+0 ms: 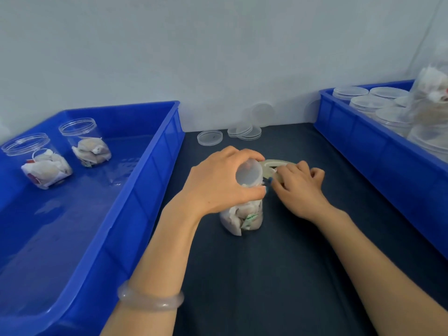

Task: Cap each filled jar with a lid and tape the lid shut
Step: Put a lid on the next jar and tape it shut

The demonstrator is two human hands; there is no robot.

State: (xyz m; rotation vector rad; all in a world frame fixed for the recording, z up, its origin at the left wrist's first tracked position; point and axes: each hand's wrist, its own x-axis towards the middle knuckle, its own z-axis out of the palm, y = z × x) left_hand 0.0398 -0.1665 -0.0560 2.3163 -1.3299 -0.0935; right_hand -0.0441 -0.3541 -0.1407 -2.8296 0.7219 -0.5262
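- Taping is the step in hand. One filled jar (244,219) stands upright on the dark counter (266,275), midway between the two blue bins, with its lid (248,174) already on.
- The left hand (218,180) is curled round the top of the jar, with fingers and thumb wrapping the lid's edge and steadying it.
- The right hand (300,187) has its fingers bent and pinches a pale tape roll (276,164), which is held right against the lid's right side. The tape's free end seems to meet the rim there, but the exact contact is hidden by fingers.
- Judged from this, the next move calls for turning the jar against the roll, or drawing the roll round it. The strip has to bridge lid and jar wall, be pressed flat and then torn off. The jar must stay upright under the pull.
- Two filled jars (80,141) with no lids stand in the left bin (150,180).
- Loose clear lids (209,137) lie on the counter by the wall.
- Capped jars (388,112) sit in the right bin (363,141).
- No brand or label on jar, lid or tape can be read. A green-and-white printed packet (251,218) shows through the jar wall, its print too small to make out. Red marks on the sachets in the nearer uncapped jar are just as illegible.
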